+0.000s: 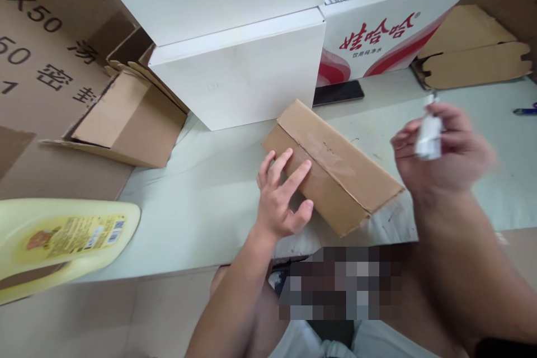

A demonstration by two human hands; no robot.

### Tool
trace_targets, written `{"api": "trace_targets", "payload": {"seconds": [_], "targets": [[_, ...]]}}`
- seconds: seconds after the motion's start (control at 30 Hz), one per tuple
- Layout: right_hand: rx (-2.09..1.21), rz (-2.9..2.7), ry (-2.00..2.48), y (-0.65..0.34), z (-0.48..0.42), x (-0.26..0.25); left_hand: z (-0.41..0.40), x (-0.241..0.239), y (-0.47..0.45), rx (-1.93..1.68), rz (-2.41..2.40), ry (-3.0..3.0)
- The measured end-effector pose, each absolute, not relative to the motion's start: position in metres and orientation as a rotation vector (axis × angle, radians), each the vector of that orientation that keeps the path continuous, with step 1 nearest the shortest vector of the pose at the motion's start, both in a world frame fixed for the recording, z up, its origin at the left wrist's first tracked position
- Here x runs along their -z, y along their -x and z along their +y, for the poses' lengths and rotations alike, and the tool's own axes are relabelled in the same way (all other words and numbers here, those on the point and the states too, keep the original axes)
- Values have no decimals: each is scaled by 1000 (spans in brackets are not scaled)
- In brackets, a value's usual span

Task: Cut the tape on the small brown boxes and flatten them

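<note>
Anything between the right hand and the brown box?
Nothing visible stands between the right hand, with its blurred white item, and the brown box. The left hand is at the box's opposite side, fingers spread on it, index fingertip close to the seam, so not in that gap.

Rests a spread left hand [277,198] on a taped brown carton [335,163] just off center toward 3 o'clock. Grips some small white thing [428,140] in the right hand [455,158], further out at 3, kinda blurry. Also has white boxes [239,78] at 12, a red-and-white water box [386,39] plus black phone-looking slab [339,93] around 2, and a yellow jug [79,235] at 8.
</note>
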State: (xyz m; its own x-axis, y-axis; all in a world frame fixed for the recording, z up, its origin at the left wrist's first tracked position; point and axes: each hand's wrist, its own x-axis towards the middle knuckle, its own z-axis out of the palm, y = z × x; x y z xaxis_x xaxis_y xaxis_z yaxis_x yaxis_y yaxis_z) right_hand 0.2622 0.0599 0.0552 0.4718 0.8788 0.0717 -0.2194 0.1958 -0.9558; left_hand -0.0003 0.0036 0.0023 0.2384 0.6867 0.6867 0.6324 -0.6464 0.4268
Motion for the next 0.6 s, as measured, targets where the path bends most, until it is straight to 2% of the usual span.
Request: {"api": "trace_targets", "payload": {"seconds": [0.13,0.3,0.43,0.6], "targets": [[-772,-725,985,-264,35,-94,-6,-5,-14,-1364,1319,-2441],[-709,-1277,1130,-244,-12,-122,-11,-5,-24,-1353,1300,-2459],[-537,-1765,1457,-235,-24,-125,-8,0,-23,-1383,1276,-2421],[-322,-1769,1500,-237,-9,-118,10,18,-14,-1326,1439,-1995]]}}
